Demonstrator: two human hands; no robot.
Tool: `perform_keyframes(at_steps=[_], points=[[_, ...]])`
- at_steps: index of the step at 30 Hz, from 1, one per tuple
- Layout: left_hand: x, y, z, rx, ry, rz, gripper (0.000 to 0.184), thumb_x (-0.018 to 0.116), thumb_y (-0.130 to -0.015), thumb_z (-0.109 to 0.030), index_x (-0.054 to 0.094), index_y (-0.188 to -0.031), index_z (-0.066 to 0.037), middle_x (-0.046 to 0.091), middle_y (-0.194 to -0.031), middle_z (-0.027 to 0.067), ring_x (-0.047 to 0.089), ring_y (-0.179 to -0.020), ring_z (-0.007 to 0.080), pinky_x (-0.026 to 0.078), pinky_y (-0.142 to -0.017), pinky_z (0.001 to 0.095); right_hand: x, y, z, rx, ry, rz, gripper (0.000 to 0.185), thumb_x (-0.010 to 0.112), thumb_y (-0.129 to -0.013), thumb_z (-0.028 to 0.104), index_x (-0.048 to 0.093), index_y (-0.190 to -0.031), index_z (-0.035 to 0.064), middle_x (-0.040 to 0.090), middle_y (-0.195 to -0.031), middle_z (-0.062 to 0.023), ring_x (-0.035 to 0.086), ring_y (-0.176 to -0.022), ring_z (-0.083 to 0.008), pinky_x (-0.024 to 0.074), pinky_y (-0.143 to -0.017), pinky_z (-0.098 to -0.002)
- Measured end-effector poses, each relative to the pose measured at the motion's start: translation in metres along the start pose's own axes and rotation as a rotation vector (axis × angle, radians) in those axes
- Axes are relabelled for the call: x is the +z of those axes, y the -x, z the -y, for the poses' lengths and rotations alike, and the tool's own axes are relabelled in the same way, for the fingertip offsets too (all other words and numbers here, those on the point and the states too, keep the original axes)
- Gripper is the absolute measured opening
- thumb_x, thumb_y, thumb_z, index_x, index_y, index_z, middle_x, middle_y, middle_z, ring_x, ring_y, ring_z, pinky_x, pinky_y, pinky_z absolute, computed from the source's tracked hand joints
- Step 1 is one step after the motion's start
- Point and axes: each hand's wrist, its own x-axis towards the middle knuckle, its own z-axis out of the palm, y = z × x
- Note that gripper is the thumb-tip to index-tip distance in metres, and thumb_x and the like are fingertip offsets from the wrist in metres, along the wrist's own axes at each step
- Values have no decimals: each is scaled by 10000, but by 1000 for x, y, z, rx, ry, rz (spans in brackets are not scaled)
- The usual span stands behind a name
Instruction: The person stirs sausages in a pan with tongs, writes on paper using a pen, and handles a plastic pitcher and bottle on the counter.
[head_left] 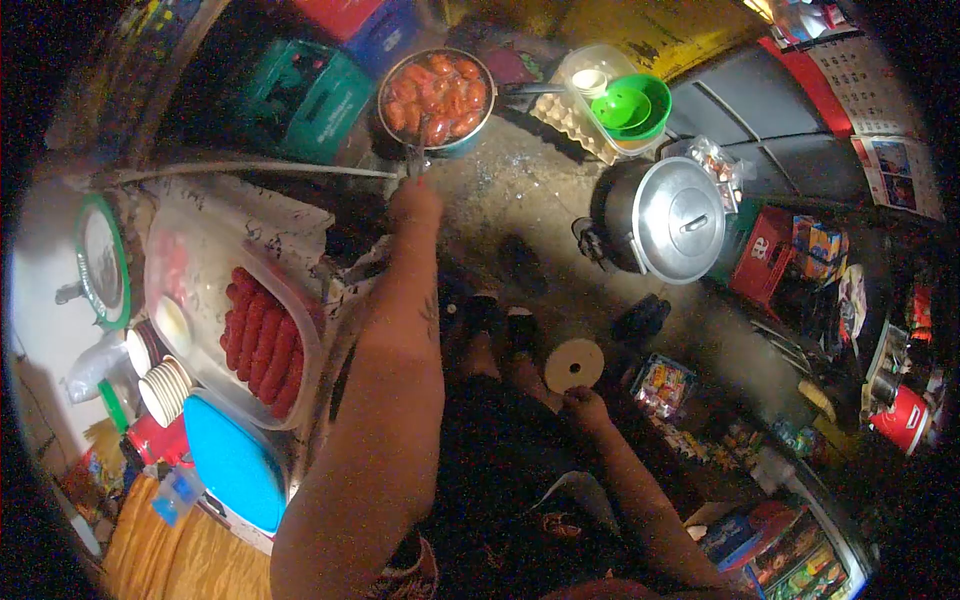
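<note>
My left hand [415, 198] stretches forward, closed around a metal utensil [421, 158] that looks like tongs. Its far end reaches into a pan [480, 140] of reddish sausage pieces [430, 95] in liquid. Lower and to the right, my right hand [583, 408] pinches the edge of a round tan disc [575, 367] with a dark hole in its middle. Left of my left forearm, a clear plastic tub [205, 345] holds several raw red sausages [262, 340] lying side by side.
A large lidded pot [680, 220] stands at right. Behind it are green bowls [632, 108] in a plastic container and an egg carton [570, 125]. A green crate [310, 100] is beside the pan. Stacked paper cups [165, 392] and a blue lid [235, 465] lie at left.
</note>
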Motion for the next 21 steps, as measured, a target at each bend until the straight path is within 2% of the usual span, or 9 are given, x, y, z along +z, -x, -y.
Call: perform_keyframes(at_steps=[3, 6, 9, 12, 15, 18, 21], points=[[-11, 8, 3, 141, -299, 65, 302, 575, -929, -297, 635, -1087, -46, 687, -1045, 198, 691, -960, 360, 560, -794, 469, -2, 1, 4, -30, -63, -19, 315, 650, -872, 261, 671, -1075, 21, 674, -1074, -135, 652, -1000, -267, 500, -891, -377], [-9, 5, 0, 7, -358, 102, 293, 526, -966, -302, 625, -1074, -49, 691, -1040, 178, 704, -926, 335, 571, -760, 455, 1, -3, -3, -48, -23, -36, 314, 650, -865, 246, 666, -1085, 23, 677, -1069, -138, 652, -1002, -272, 500, -893, -376], [-13, 20, 2, 48, -340, -10, 274, 485, -991, -288, 629, -1037, -60, 694, -1028, 173, 705, -883, 359, 570, -745, 463, 4, -4, -14, -77, -46, -28, 320, 640, -863, 234, 659, -1104, 24, 684, -1055, -141, 653, -1003, -277, 500, -894, -377], [10, 5, 26, 128, -419, 86, 281, 489, -989, -307, 625, -1030, -64, 690, -1008, 188, 700, -860, 369, 564, -723, 475, 1, -1, 0, 110, -82, -39, 323, 632, -862, 230, 656, -1111, 25, 690, -1051, -151, 658, -1002, -278, 503, -889, -379], [9, 8, 32, 194, -342, 92, 285, 511, -978, -312, 611, -1034, -51, 684, -982, 197, 691, -859, 374, 552, -728, 484, -4, 0, 3, 141, -47, -36, 316, 631, -860, 232, 661, -1101, 31, 690, -1059, -163, 662, -1001, -279, 505, -884, -381], [-19, 31, 13, 202, -206, 67, 302, 529, -968, -315, 598, -1049, -32, 678, -982, 213, 677, -900, 380, 539, -756, 493, -15, 4, 22, 65, 154, -42, 318, 639, -853, 243, 671, -1096, 40, 695, -1036, -168, 675, -958, -287, 520, -844, -387], [-22, 45, 1, 171, 167, -5, 310, 559, -942, -295, 592, -1094, -27, 662, -1034, 236, 653, -961, 399, 522, -813, 507, -21, 4, 26, 63, -37, -50, 320, 646, -844, 239, 679, -1098, 48, 702, -997, -167, 690, -901, -284, 533, -798, -385]])
